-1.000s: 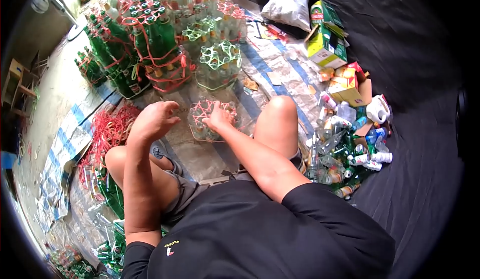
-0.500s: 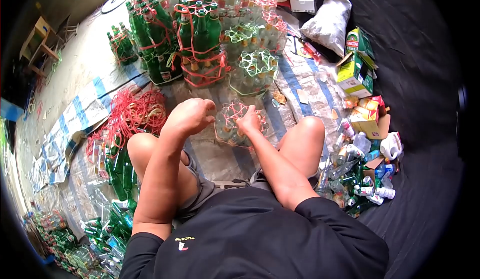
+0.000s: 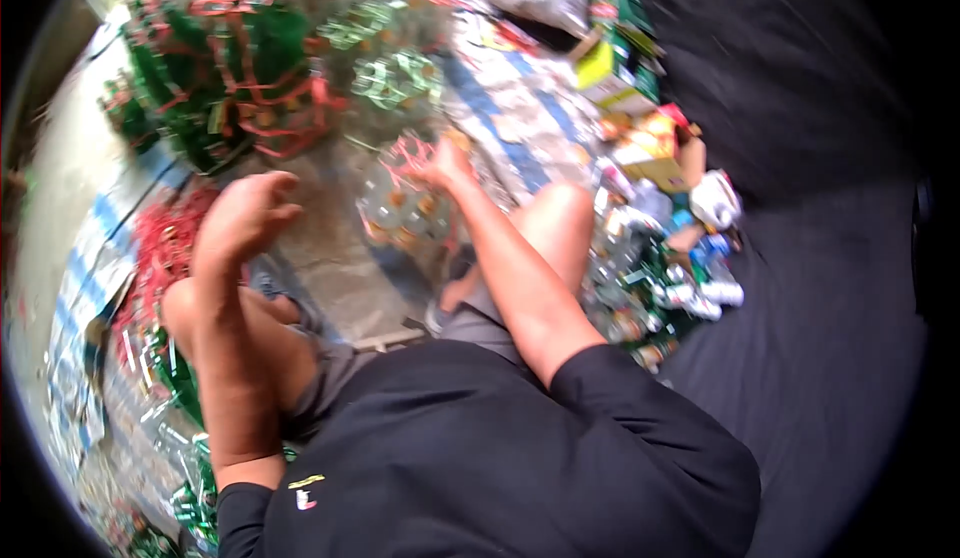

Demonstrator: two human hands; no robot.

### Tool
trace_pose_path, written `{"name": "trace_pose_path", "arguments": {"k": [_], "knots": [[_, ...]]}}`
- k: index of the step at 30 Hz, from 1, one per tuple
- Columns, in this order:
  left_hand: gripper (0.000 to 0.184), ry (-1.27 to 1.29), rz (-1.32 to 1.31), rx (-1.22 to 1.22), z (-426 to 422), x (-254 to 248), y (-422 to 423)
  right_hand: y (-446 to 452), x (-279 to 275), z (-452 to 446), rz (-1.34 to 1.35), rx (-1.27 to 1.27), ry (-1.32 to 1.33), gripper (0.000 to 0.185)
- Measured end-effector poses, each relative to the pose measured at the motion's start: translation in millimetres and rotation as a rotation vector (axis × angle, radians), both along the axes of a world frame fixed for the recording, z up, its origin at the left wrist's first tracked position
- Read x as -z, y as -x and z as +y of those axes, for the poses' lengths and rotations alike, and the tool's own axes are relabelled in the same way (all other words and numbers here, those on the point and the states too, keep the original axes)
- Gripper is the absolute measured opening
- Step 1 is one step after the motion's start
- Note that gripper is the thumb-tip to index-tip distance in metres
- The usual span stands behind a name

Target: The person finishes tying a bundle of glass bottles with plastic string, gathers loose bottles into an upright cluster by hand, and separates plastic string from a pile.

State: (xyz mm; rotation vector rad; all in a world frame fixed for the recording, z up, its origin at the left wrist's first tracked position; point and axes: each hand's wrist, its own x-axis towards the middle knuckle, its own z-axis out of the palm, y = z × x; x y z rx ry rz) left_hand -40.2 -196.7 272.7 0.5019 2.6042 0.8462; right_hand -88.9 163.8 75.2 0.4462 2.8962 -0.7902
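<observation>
Bottle bundle (image 3: 408,210) has tipped, long axis slanting, top forward.

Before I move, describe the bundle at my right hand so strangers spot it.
Find the blue-striped sheet, then look between the green bottle stacks and your knees. That clear bottle bundle has pink string and, unlike its neighbours, your right hand on it.

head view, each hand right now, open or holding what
Left hand: open, fingers loosely curled, nothing visible in it.
Right hand: closed on the pink twine of the clear bottle bundle; finger detail is blurred.
</observation>
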Motion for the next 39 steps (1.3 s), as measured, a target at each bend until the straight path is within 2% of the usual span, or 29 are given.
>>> {"name": "trace_pose_path", "arguments": {"k": [2,3,4,6,8,10,12,14,16,17,21,25,26,32,34,37,39], "knots": [[0.039,-0.044,-0.07,-0.045,6,-4,0,11,-21,28,-0.113,0.088,0.05,0.089],[0.04,-0.049,-0.065,-0.039,8,-6,-2,12,-49,36,-0.098,0.08,-0.035,0.088],[0.04,-0.053,-0.058,-0.041,9,-7,-3,22,-54,53,-0.086,0.096,-0.04,0.09],[0.041,-0.048,-0.068,-0.036,10,-6,-3,29,-92,73,-0.115,0.159,-0.073,0.079],[0.042,-0.028,-0.075,-0.03,8,-8,-3,29,-127,95,0.0,0.173,-0.081,0.08],[0.042,-0.071,-0.178,-0.12,7,-10,-3,37,-146,133,-0.044,0.108,-0.128,0.084],[0.042,-0.081,-0.175,-0.111,2,-4,-1,43,-161,170,0.033,0.175,-0.218,0.075],[0.041,-0.079,-0.17,-0.132,-3,-2,1,46,-171,211,0.065,0.223,-0.18,0.068],[0.041,-0.024,-0.131,-0.075,-7,5,6,22,-201,225,0.142,0.28,-0.249,0.059],[0.042,-0.039,-0.133,-0.087,-6,5,6,8,-221,229,0.08,0.262,-0.25,0.06],[0.04,-0.137,-0.191,-0.135,-5,11,15,-32,-227,258,0.104,0.319,-0.303,0.063],[0.037,-0.153,-0.179,-0.162,-3,8,17,-74,-204,271,0.118,0.294,-0.352,0.067],[0.037,-0.135,-0.152,-0.145,-3,9,18,-90,-206,269,0.04,0.288,-0.275,0.069],[0.036,-0.16,-0.182,-0.139,6,10,18,-185,-168,264,-0.073,0.286,-0.187,0.066],[0.036,-0.158,-0.201,-0.123,6,11,20,-220,-119,286,-0.054,0.307,-0.138,0.06],[0.036,-0.164,-0.187,-0.103,1,15,20,-272,-119,257,-0.068,0.399,-0.02,0.065],[0.036,-0.171,-0.19,-0.115,1,11,17,-311,-77,266,-0.073,0.462,-0.019,0.067]]}}
